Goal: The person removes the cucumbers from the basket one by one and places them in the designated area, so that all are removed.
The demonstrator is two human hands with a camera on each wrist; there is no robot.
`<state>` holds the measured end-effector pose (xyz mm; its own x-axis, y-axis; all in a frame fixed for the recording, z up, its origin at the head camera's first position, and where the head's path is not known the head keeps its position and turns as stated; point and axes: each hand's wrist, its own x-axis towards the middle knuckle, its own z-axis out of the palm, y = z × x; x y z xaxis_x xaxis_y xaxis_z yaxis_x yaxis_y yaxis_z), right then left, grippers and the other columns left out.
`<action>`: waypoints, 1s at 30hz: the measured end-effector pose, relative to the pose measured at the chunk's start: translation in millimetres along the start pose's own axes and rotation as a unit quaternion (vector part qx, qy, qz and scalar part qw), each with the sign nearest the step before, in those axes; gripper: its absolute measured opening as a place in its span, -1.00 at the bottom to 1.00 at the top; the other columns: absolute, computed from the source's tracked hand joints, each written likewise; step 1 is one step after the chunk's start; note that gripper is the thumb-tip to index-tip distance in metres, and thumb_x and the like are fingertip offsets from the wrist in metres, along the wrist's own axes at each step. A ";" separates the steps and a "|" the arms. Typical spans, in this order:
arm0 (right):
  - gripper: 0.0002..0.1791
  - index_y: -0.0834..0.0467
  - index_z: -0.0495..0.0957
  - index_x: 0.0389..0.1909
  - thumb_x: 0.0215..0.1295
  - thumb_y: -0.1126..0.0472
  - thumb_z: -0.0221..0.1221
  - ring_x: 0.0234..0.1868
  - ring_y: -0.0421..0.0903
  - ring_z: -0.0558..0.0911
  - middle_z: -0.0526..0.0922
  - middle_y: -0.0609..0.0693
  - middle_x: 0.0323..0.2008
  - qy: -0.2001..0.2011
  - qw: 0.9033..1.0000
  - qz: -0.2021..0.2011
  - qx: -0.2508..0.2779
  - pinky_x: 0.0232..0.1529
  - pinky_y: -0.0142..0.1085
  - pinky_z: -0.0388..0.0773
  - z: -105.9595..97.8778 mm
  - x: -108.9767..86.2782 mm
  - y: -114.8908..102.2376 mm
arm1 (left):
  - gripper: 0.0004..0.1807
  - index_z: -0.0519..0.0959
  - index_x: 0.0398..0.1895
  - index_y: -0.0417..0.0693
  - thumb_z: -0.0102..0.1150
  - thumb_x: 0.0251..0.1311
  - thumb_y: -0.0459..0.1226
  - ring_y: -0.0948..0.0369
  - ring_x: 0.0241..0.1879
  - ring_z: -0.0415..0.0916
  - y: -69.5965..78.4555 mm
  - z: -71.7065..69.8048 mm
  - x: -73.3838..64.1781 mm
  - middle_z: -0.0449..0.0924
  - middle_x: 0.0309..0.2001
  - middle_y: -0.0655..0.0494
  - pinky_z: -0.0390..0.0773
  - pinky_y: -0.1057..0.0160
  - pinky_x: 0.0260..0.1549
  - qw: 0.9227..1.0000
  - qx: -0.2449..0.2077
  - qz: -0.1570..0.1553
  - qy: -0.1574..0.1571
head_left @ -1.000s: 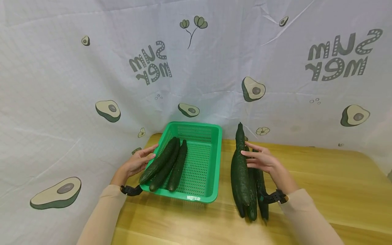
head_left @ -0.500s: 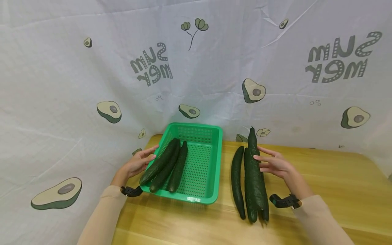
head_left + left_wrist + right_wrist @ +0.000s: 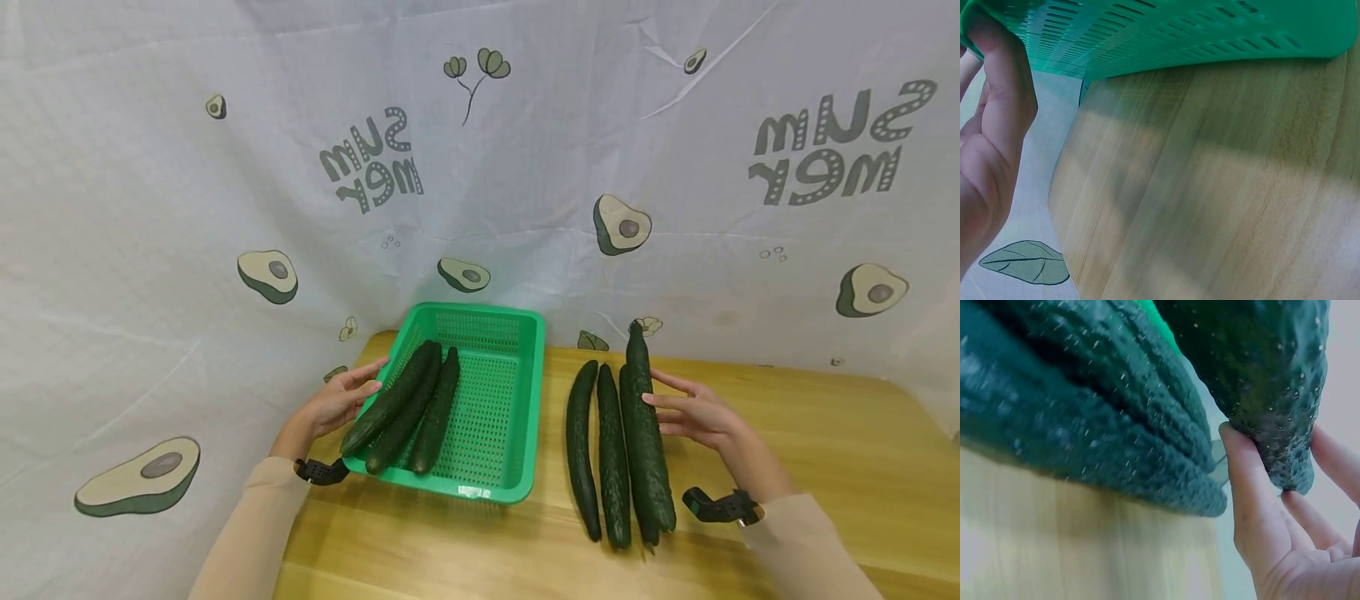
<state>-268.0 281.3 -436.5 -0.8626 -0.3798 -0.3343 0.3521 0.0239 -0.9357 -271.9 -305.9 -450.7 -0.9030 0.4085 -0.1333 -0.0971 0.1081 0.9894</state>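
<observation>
White cloth (image 3: 525, 150) printed with avocados and lettering hangs behind a wooden worktop (image 3: 787, 467), where we see two hands at work. Near its upper end, the right hand (image 3: 693, 412) pinches a long cucumber (image 3: 649, 450), thumb on one side and fingers (image 3: 1341, 462) on the other, spread only as wide as the fruit; the right wrist view shows the tapered tip poking just past the grip. We find that cucumber over the worktop, right of the basket, partly covering another cucumber (image 3: 626, 404) — whether the two touch, we cannot tell. Meanwhile the left hand (image 3: 341, 398) grips the left rim of a green basket (image 3: 531, 400), its fingers closed about the edge. Compared with half a second ago, the right hand and its cucumber have shifted to the right, so we now see the middle cucumber (image 3: 613, 467) uncovered; the left hand and the basket look unmoved. Three cucumbers (image 3: 405, 412) lie side by side in the basket's left half. Between the basket and the held cucumber, we note the curved cucumber (image 3: 580, 450) and the middle one lying on the worktop, near each other. Both wrists wear black straps (image 3: 723, 506) below beige sleeves (image 3: 813, 542).
</observation>
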 end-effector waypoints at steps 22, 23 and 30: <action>-0.16 0.12 -0.16 0.59 0.50 0.20 0.13 0.29 0.35 0.39 -0.25 0.57 0.44 0.013 0.999 0.006 -0.050 -0.05 -0.12 0.62 -27.9 -7.2 29.5 | -0.33 -0.04 0.61 -0.07 -0.06 0.56 -0.28 0.37 -0.70 0.06 -0.4 -1.2 1.3 -0.33 0.58 -0.22 0.21 0.41 -0.68 1.000 0.003 0.016 -0.009; -0.16 0.15 -0.18 0.58 0.51 0.20 0.12 0.30 0.37 0.38 -0.22 0.58 0.44 0.011 0.998 0.006 -0.055 -0.02 -0.10 0.61 -29.0 -7.0 31.3 | -0.33 -0.03 0.61 -0.07 -0.06 0.55 -0.27 0.37 -0.70 0.07 -0.8 -1.1 1.5 -0.31 0.58 -0.22 0.21 0.41 -0.68 1.000 0.003 0.015 -0.007; -0.40 -0.33 0.33 0.40 0.46 0.24 0.17 0.01 0.04 0.66 0.29 0.50 0.31 0.015 0.999 0.012 -0.036 -0.04 -0.06 0.62 -36.2 -6.3 41.0 | -0.33 -0.01 0.61 -0.07 -0.04 0.55 -0.28 0.37 -0.70 0.07 -4.1 -1.0 2.6 -0.25 0.58 -0.20 0.22 0.42 -0.69 1.000 -0.004 0.014 0.000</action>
<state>-261.3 318.2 -476.9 -0.8651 -0.3512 -0.3581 0.3459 0.0991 -0.9330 -274.3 -306.2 -455.0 -0.9058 0.4105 -0.1050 -0.0744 0.0898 0.9932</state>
